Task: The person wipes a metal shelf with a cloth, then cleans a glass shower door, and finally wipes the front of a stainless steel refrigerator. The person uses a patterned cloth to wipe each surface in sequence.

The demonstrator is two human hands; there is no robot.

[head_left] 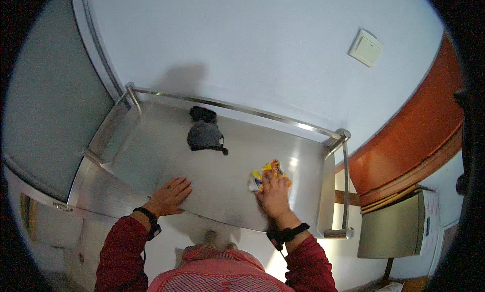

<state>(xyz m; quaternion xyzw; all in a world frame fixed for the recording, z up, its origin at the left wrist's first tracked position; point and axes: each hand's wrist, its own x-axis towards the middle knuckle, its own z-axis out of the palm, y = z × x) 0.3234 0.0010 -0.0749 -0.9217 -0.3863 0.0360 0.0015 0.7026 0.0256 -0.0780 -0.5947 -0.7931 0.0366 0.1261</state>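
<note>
A stainless steel table [227,178] with a raised rail spans the view before me. My left hand [170,196] lies flat at its front edge, fingers slightly apart, holding nothing. Under the fingers of my right hand [274,195], on the table's right part, is a crumpled yellow, orange and white cloth or wrapper [272,167]. The palm covers part of it, and the fingers press down on it. Further back, left of the middle, a dark grey cap-like item [204,136] lies against a small black object [203,114].
A metal rail [242,109] runs along the back beside the white wall, which bears a light switch [366,48]. A grey-green panel [49,95] borders the left. Beyond the right side rail [345,186] stand a grey cabinet-like box [392,227] and an orange-brown wooden surface [409,129].
</note>
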